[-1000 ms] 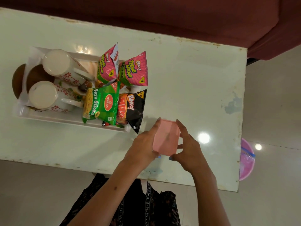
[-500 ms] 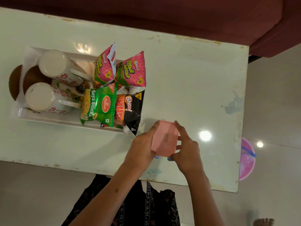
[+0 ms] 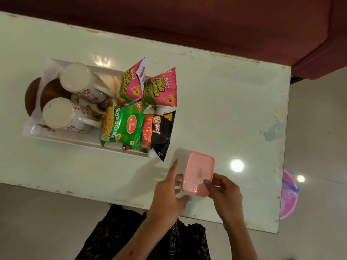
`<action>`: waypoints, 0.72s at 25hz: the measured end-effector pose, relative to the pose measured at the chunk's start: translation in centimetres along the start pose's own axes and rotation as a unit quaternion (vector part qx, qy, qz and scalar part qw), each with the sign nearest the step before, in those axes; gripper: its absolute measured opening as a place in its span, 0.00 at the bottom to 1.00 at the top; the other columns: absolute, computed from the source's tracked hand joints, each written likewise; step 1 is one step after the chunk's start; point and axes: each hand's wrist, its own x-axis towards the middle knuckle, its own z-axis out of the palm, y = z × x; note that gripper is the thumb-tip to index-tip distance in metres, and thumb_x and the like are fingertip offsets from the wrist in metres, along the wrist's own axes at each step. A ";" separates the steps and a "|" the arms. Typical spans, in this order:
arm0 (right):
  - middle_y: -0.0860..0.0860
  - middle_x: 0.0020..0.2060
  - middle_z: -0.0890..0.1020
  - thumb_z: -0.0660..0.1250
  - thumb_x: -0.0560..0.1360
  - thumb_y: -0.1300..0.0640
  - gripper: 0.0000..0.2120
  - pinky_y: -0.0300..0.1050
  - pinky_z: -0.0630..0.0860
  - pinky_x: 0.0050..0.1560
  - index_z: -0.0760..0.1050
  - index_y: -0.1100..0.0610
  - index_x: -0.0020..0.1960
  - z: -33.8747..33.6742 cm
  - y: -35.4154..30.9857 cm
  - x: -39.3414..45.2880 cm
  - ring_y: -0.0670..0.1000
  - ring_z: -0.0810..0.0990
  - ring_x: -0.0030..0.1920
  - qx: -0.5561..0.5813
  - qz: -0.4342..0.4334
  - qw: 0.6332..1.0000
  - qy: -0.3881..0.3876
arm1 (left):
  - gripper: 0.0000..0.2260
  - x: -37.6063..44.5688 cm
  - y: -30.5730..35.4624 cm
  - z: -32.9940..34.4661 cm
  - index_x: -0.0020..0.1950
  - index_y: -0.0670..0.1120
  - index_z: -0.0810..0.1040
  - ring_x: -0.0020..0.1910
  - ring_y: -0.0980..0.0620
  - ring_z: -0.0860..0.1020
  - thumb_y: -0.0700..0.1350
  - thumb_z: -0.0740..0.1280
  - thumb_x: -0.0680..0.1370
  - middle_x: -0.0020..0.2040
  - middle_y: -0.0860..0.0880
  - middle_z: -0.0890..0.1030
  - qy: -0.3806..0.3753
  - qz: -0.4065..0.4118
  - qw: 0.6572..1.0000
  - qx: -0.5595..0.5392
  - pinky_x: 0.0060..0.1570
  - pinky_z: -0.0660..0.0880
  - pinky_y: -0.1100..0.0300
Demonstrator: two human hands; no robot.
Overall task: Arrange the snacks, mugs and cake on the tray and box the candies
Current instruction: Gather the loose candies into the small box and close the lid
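On the tabletop: pale glossy tabletop carries everything; hard and slick, so things will slide on it.
White tray: long white plastic tray at the left, stiff, best lifted by both long rims.
Mugs: two white ceramic mugs with red flower print standing mouth-down in the tray; heavy, breakable, take by the handles.
Snack packets: four puffy foil packets at the tray's right end; light, crushable, slippery, pinch by the sealed edges.
Readable print: green packet says "Haldiram's Soya Sticks"; two pink packets say "Bingo! Tedhe Medhe", "50% free"; black-and-orange packet says "Bingo!".
Candy box: small pink plastic box with lid on, near the tabletop's front edge, just right of the tray; light, rigid, smooth, grip by its long sides.
Left hand: fingers spread loose beside the box, seemingly just off it.
Right hand: fingers curled around the box's near corner, thumb on the lid.
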 end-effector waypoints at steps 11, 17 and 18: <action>0.54 0.46 0.85 0.68 0.73 0.61 0.11 0.54 0.79 0.55 0.82 0.57 0.54 3.9 -7.8 5.2 0.56 0.84 0.46 0.027 -0.060 0.994 0.088 | 0.14 -3.4 -3.1 -4.8 0.63 0.46 0.73 0.54 0.63 0.75 0.36 0.60 0.78 0.55 0.51 0.79 0.073 -0.044 0.994 -0.069 0.47 0.70 0.80; 0.57 0.52 0.84 0.68 0.74 0.61 0.13 0.55 0.78 0.59 0.80 0.60 0.58 6.3 -9.9 5.8 0.58 0.82 0.52 0.002 -0.050 0.995 0.090 | 0.13 -4.3 -4.8 -10.4 0.62 0.44 0.74 0.56 0.54 0.77 0.37 0.60 0.78 0.55 0.49 0.80 0.086 -0.029 0.995 -0.031 0.55 0.71 0.65; 0.58 0.53 0.84 0.68 0.74 0.61 0.13 0.56 0.77 0.59 0.80 0.60 0.58 6.4 -10.2 5.8 0.58 0.82 0.52 -0.002 -0.050 0.995 0.089 | 0.13 -4.2 -5.3 -11.6 0.62 0.43 0.74 0.56 0.54 0.77 0.37 0.60 0.78 0.55 0.48 0.80 0.086 -0.030 0.996 -0.026 0.55 0.71 0.64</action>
